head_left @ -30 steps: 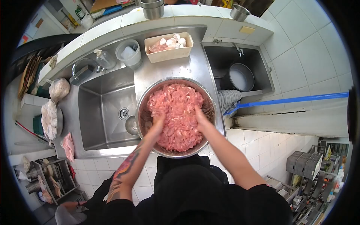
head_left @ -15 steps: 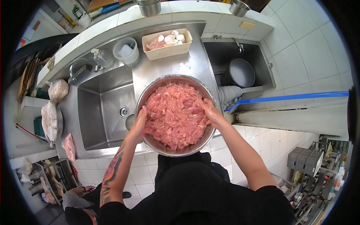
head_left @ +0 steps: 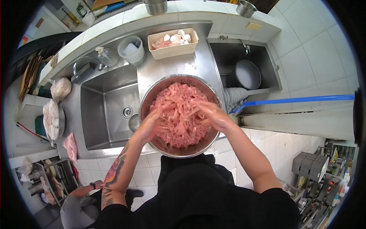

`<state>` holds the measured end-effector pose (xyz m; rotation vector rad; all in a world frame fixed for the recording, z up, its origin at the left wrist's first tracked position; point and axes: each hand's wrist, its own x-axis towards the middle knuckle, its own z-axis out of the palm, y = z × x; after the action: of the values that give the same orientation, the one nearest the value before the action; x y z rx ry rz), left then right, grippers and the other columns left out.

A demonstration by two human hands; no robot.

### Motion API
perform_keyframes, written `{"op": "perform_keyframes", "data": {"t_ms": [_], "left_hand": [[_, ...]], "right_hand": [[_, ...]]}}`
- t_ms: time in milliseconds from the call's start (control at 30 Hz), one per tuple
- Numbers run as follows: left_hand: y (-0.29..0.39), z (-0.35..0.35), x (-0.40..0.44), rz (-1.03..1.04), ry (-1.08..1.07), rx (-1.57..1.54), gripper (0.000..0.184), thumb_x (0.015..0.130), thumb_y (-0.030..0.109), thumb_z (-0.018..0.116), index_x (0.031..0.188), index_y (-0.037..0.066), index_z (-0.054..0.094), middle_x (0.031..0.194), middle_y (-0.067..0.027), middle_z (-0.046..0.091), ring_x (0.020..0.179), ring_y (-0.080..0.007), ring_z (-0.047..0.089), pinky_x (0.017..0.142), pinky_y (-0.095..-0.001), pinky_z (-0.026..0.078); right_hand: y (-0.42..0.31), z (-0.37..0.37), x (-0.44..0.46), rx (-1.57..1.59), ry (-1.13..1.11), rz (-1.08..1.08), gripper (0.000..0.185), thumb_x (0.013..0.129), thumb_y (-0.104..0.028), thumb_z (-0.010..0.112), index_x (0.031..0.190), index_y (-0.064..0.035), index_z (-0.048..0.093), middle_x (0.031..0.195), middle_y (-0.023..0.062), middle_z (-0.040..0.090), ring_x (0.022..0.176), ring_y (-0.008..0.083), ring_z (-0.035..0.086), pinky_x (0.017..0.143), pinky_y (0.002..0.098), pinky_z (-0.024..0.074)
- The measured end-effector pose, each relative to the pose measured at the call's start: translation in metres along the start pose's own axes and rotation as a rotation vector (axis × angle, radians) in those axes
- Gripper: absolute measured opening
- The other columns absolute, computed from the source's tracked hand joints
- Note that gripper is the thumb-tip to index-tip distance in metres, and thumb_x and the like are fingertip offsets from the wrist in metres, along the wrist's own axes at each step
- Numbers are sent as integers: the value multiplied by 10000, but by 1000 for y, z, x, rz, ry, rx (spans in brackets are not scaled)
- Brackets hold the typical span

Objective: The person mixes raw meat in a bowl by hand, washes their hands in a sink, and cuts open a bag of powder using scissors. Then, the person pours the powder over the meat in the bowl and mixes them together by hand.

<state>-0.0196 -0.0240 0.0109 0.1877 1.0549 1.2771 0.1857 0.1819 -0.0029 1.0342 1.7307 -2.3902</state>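
Observation:
A wide steel bowl stands at the counter's front edge, full of raw pink meat strips. My left hand is inside the left rim, pressed into the meat; its fingers are blurred and partly buried. From the right side, my right hand reaches over the meat with fingers stretched toward the middle, tips among the strips. Between the two hands the meat is bunched up into a ridge.
Left of the bowl is a steel sink with a tap. Behind stand a white tub and a beige container with eggshells. A second basin holds a pot. Another person's hand shows lower left.
Both my hands have left the bowl's sides and moved inward into the meat, which is now heaped toward the middle. The other person at lower left has shifted.

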Motion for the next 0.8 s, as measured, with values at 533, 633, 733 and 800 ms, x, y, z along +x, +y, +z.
{"op": "perform_keyframes", "data": {"t_ms": [533, 633, 733, 800], "left_hand": [[-22, 22, 30, -116, 112, -175, 598, 1025, 510, 448, 1442, 80, 442, 1396, -131, 540, 1230, -272, 561, 1049, -446, 472], [4, -7, 20, -88, 108, 12, 552, 1015, 527, 460, 1207, 47, 651, 1120, -113, 679, 1082, -216, 611, 865, -426, 540], [31, -48, 61, 297, 77, 1268, 544, 1038, 469, 423, 1203, 2, 648, 1181, -197, 665, 1132, -260, 611, 950, -385, 483], [45, -55, 103, 394, 32, 1313, 559, 1037, 476, 409, 1237, 6, 636, 1235, -214, 649, 1177, -298, 600, 1007, -385, 445]], "right_hand": [[17, 43, 18, 177, -74, 110, 605, 993, -441, 544, 1454, -67, 431, 1448, 106, 474, 1286, 225, 473, 1018, 420, 441], [-4, 27, -23, 109, 65, 93, 664, 992, -451, 538, 1525, -115, 328, 1505, 124, 406, 1371, 279, 392, 1078, 509, 367], [11, 29, -62, 379, 223, 263, 682, 1003, -465, 491, 1563, -165, 242, 1563, 144, 321, 1431, 349, 314, 1102, 643, 281], [51, 41, -75, 554, 201, 335, 689, 1008, -483, 461, 1566, -162, 217, 1578, 147, 292, 1436, 389, 295, 1089, 682, 268]]}}
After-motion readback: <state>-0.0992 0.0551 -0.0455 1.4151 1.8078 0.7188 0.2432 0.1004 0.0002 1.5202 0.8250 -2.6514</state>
